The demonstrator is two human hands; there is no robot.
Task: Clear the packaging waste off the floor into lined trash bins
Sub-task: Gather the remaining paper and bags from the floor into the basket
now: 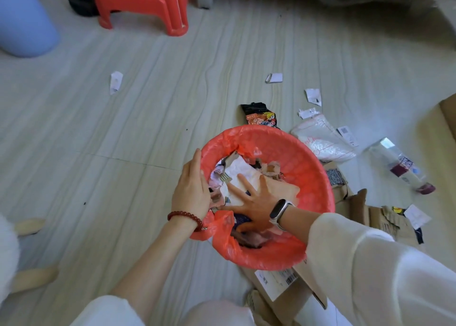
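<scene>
While the right hand (256,202) lies flat inside the bin, its fingers (237,188) are spread apart and pressed palm-down on crumpled white paper (243,175) and other scraps, clamped on nothing. A pale smart band (280,213) circles that wrist, and a loose white sleeve (370,259) covers the forearm. The left hand (191,191) rests against the bin's left edge, fingers together and curled over the rim where the liner folds; a dark red bead bracelet (185,217) sits at that wrist. The trash bin (303,158), lined with a red-orange plastic bag, stands on the floor and is nearly full.

Around it the pale, grey-streaked floor (148,128) is littered: a black snack wrapper (261,117) just beyond the bin, a white padded mailer (323,142) and a clear plastic bottle (402,166) to the right, flattened cardboard (365,209) beside and under the bin, and small paper scraps (116,81) scattered farther off. A red plastic stool (148,3) stands at the far side of the room, with a light blue container (23,22) to its left.
</scene>
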